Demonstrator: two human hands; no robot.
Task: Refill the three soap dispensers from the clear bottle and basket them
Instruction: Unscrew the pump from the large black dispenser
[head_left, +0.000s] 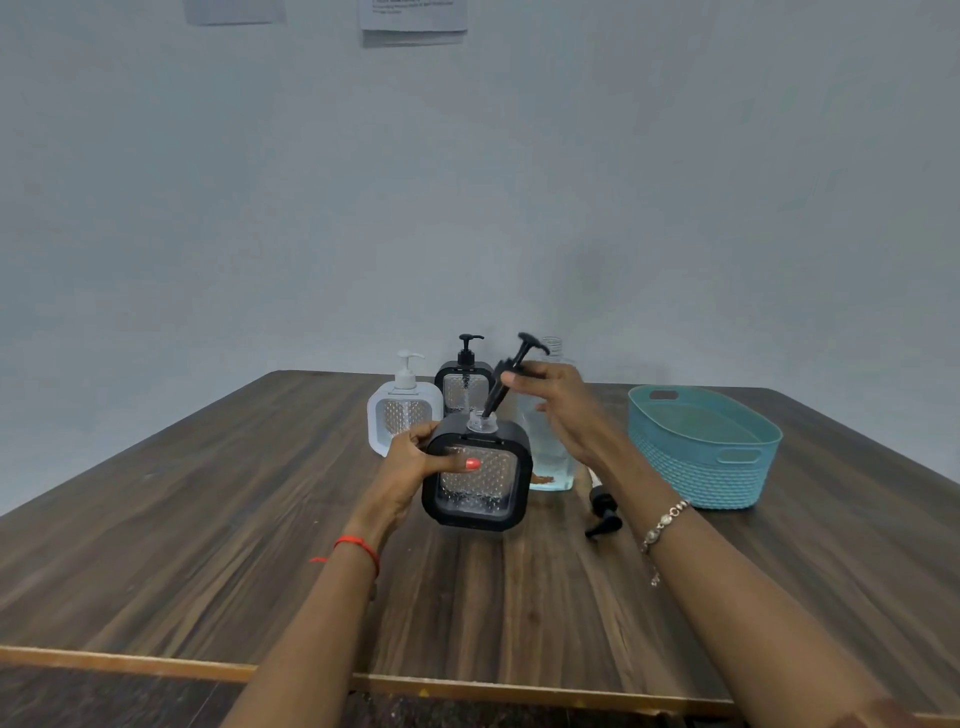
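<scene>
My left hand (415, 460) grips a black square soap dispenser (478, 475) by its left side, thumb across the clear front. My right hand (556, 395) pinches a black pump head (511, 371), tilted, with its tube end in the dispenser's open neck. Behind stand a white dispenser (402, 415) and a second black dispenser (465, 384), both with pumps on. The clear bottle (550, 457), uncapped, stands behind my right hand with bluish liquid low inside. A teal basket (701, 447) sits to the right.
Another black pump (602, 512) lies on the dark wooden table (208, 519) between the clear bottle and my right forearm. The table's front edge runs along the bottom. A grey wall with paper sheets (413, 18) stands behind.
</scene>
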